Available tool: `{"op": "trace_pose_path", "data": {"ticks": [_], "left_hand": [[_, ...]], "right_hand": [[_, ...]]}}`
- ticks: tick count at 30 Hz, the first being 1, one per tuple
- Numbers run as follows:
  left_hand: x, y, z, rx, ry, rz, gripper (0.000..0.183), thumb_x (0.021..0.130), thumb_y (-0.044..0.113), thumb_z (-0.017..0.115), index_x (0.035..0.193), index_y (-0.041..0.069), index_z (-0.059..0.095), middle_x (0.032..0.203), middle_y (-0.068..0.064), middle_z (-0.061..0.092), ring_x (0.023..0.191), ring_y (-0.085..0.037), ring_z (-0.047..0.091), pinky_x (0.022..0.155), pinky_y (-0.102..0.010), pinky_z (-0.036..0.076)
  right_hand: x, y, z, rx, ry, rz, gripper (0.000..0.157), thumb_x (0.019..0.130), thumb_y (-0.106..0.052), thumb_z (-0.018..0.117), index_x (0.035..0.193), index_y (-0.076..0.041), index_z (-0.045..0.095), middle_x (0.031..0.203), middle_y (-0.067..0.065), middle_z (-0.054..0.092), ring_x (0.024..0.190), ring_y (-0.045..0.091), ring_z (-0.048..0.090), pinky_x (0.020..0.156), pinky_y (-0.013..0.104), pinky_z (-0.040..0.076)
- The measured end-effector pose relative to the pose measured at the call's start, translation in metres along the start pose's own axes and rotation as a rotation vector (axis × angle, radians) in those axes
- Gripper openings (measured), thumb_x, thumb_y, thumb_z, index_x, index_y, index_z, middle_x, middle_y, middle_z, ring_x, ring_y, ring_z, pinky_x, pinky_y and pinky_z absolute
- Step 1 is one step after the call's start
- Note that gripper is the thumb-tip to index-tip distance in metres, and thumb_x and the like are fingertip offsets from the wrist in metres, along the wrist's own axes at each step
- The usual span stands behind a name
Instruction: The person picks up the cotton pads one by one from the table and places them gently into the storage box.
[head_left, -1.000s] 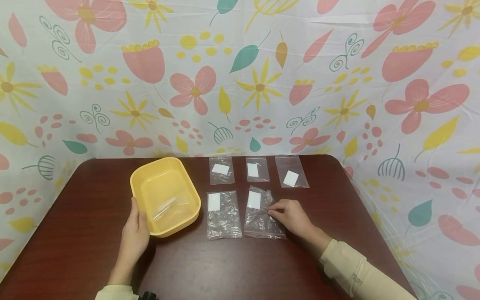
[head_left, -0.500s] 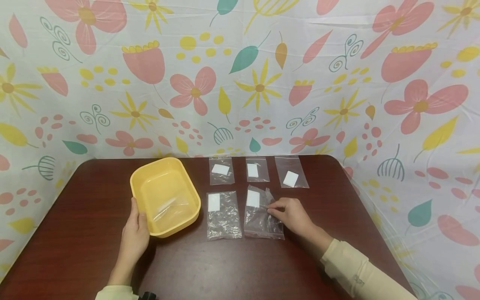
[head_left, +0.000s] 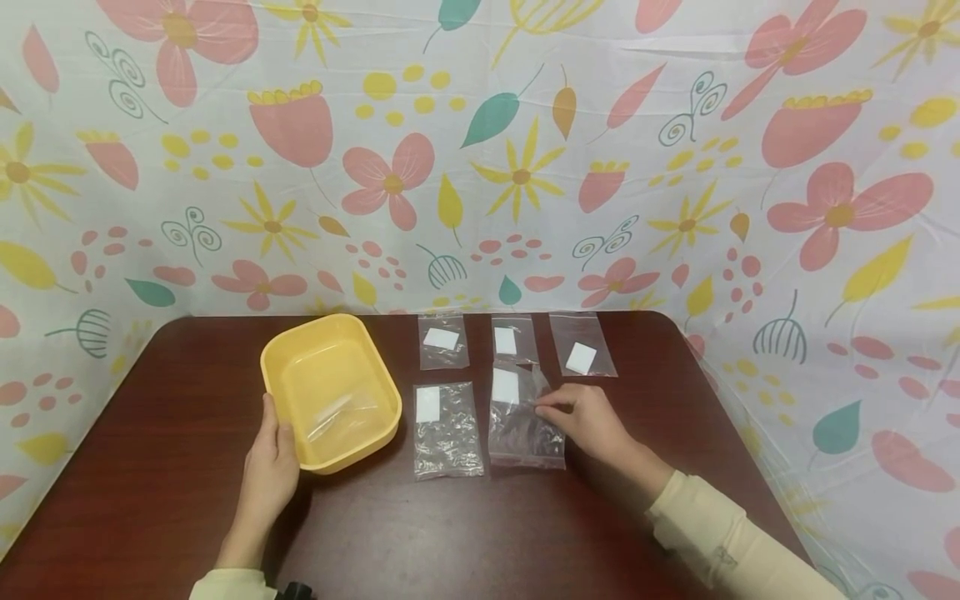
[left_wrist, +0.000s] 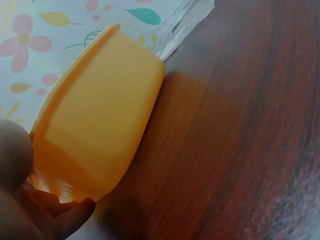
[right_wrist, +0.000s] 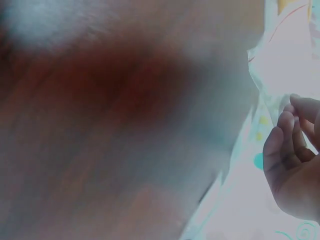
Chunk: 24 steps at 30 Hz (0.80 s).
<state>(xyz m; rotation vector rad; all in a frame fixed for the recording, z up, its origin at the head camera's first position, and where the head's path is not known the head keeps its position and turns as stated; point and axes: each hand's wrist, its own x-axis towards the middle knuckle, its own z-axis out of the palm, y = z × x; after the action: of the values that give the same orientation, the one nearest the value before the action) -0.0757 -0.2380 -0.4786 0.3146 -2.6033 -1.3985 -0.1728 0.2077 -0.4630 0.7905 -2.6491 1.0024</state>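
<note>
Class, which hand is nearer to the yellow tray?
Left. The left hand grips the yellow tray at its side; the right hand is off to its right, pinching a plastic bag.

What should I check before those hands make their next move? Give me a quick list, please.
1. Left hand steadying the yellow tub: ok, it grips the tub's near left side.
2. Right hand has the bag: ok, thumb and finger pinch the right edge of the front right bag.
3. That bag is fully off the table: cannot tell.
4. It is clear of the back middle bag: cannot tell; they meet in the head view.
5. Tub has bare space inside: ok, around one clear plastic piece.
</note>
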Motion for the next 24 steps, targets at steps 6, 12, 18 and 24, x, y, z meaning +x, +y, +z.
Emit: {"op": "trace_pose_path", "data": {"ticks": [6, 12, 18, 24], "left_hand": [[0.0, 0.0, 0.0, -0.01, 0.0, -0.004, 0.059, 0.112, 0.028, 0.028, 0.162, 0.015, -0.001, 0.166, -0.011, 0.009, 0.148, -0.04, 0.018, 0.116, -0.059, 0.021], [0.0, 0.0, 0.001, -0.011, 0.006, -0.005, 0.059, 0.111, 0.028, 0.028, 0.162, 0.016, 0.0, 0.166, -0.012, 0.01, 0.148, -0.041, 0.019, 0.116, -0.06, 0.021], [-0.001, 0.0, 0.001, -0.012, 0.008, -0.007, 0.059, 0.111, 0.029, 0.028, 0.162, 0.016, 0.0, 0.165, -0.015, 0.012, 0.147, -0.042, 0.02, 0.116, -0.06, 0.021], [-0.001, -0.001, 0.001, -0.015, 0.01, -0.005, 0.059, 0.111, 0.029, 0.028, 0.162, 0.016, 0.0, 0.165, -0.015, 0.012, 0.147, -0.042, 0.02, 0.116, -0.06, 0.021]], "right_hand": [[0.007, -0.007, -0.013, 0.023, -0.013, 0.039, 0.012, 0.084, -0.008, 0.082, 0.095, -0.011, 0.082, 0.088, -0.004, 0.075, 0.077, 0.009, 0.066, 0.067, 0.028, 0.056], [0.014, -0.014, -0.024, 0.04, -0.014, 0.056, 0.011, 0.085, -0.008, 0.082, 0.096, -0.01, 0.082, 0.088, -0.003, 0.075, 0.073, 0.009, 0.063, 0.064, 0.025, 0.054], [0.019, -0.02, -0.03, 0.034, -0.01, 0.051, 0.011, 0.085, -0.008, 0.081, 0.096, -0.01, 0.082, 0.088, -0.002, 0.075, 0.07, 0.009, 0.061, 0.061, 0.024, 0.053], [0.021, -0.02, -0.032, 0.033, -0.006, 0.041, 0.01, 0.086, -0.008, 0.081, 0.095, -0.01, 0.082, 0.086, -0.002, 0.075, 0.066, 0.009, 0.058, 0.058, 0.023, 0.051]]}}
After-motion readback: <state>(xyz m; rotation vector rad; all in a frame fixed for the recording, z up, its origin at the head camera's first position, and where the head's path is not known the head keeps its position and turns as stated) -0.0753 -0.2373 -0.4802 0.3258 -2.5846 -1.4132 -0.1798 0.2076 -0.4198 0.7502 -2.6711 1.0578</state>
